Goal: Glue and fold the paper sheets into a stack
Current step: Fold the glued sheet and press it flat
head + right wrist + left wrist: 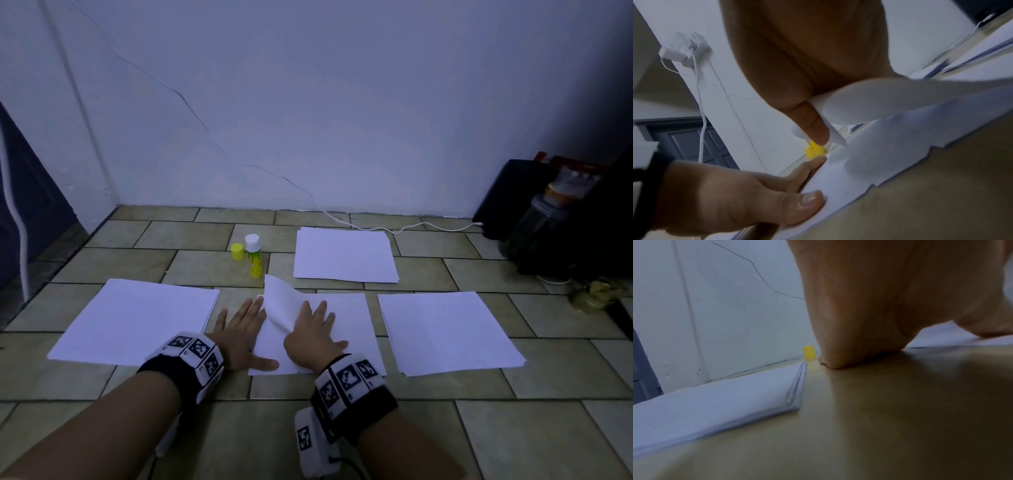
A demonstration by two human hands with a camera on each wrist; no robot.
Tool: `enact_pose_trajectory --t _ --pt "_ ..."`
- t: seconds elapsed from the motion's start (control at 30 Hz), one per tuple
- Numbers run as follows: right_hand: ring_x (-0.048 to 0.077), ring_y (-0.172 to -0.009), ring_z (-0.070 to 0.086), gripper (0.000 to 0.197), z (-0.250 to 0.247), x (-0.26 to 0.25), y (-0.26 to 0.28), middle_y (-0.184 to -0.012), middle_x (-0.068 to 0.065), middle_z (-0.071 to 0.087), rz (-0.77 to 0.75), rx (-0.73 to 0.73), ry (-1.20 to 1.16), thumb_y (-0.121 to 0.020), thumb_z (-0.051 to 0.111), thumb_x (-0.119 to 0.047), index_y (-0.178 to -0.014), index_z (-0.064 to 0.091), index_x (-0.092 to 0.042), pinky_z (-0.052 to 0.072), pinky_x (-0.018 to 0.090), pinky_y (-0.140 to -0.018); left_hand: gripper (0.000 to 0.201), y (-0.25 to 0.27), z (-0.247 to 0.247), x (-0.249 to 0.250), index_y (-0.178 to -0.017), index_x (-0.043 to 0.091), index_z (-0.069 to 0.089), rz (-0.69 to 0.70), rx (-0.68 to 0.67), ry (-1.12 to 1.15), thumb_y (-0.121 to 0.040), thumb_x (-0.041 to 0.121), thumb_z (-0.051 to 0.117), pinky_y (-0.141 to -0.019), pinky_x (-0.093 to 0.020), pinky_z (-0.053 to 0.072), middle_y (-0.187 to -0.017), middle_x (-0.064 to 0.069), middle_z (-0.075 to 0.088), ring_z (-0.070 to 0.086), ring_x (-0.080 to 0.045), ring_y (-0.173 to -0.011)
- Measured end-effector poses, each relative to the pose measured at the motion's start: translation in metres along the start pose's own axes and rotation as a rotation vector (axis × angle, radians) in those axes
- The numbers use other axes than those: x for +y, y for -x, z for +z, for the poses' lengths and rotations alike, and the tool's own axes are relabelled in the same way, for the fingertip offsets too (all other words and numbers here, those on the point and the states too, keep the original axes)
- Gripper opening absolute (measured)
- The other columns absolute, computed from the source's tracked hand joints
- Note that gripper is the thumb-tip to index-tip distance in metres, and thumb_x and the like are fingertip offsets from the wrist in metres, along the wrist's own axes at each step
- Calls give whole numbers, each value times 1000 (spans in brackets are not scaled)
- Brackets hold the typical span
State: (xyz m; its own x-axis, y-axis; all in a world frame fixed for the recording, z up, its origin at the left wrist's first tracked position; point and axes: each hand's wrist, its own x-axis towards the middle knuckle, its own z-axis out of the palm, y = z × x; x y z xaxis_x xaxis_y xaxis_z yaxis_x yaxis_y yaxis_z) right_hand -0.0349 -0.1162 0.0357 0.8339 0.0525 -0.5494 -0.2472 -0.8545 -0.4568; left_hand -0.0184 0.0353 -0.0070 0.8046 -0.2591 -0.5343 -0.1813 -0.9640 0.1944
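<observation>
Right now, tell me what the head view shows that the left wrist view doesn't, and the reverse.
Head only: the right hand flat on the folding sheet, the glue stick, and the far paper stack and right paper stack. Left wrist only: the layered edge of the left paper stack. Both: the left hand, the yellow cap and the tiled floor.

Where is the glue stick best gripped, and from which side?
Grip the glue stick round its yellow barrel, below the white top, coming from above or from its near side. It stands upright on the floor, so the barrel is clear all round. Its cap stands close on the left, so a pinch from there would likely knock it.
</observation>
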Motion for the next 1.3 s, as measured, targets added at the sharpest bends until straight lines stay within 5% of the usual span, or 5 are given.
enact_pose_trajectory --t 0.17,0.3,0.47,0.93,1.3 --pt "29 -146 -14 66 0 -5 -6 -159 6 -17 48 37 -3 -98 34 -16 -153 -3 -18 4 66 -111 166 -1 1 -1 -150 18 -21 8 8 -9 -13 105 14 -114 -50 -14 -154 4 -32 -27 -15 -143" --pt "28 -147 -12 63 -1 -8 -9 -160 5 -11 99 68 -30 -100 39 -24 -153 3 -19 4 66 -110 131 1 2 1 -150 16 -20 -23 34 -23 -53 84 34 -115 -49 -13 -156 0 -31 -26 -17 -144" --pt "30 -146 -12 67 1 -15 -11 -160 5 -10 84 51 -23 -100 42 -35 -153 4 -19 3 67 -108 165 2 -2 2 -151 19 -20 8 7 -8 -13 106 9 -114 -50 -13 -155 4 -30 -29 -13 -142" --pt "29 -146 -14 66 11 -16 -25 -160 9 -12 181 70 -17 -102 34 -34 -152 1 -7 1 63 -111 166 1 -1 1 -149 21 -23 15 0 3 -8 104 -3 -114 -49 -14 -155 2 -31 -28 -15 -143" --pt "29 -146 -15 67 9 -14 -24 -160 10 -12 180 88 -20 -101 36 -36 -152 2 -8 0 63 -111 161 0 0 0 -149 17 -24 5 -3 -24 -20 105 14 -114 -50 -13 -152 4 -35 -28 -17 -143"
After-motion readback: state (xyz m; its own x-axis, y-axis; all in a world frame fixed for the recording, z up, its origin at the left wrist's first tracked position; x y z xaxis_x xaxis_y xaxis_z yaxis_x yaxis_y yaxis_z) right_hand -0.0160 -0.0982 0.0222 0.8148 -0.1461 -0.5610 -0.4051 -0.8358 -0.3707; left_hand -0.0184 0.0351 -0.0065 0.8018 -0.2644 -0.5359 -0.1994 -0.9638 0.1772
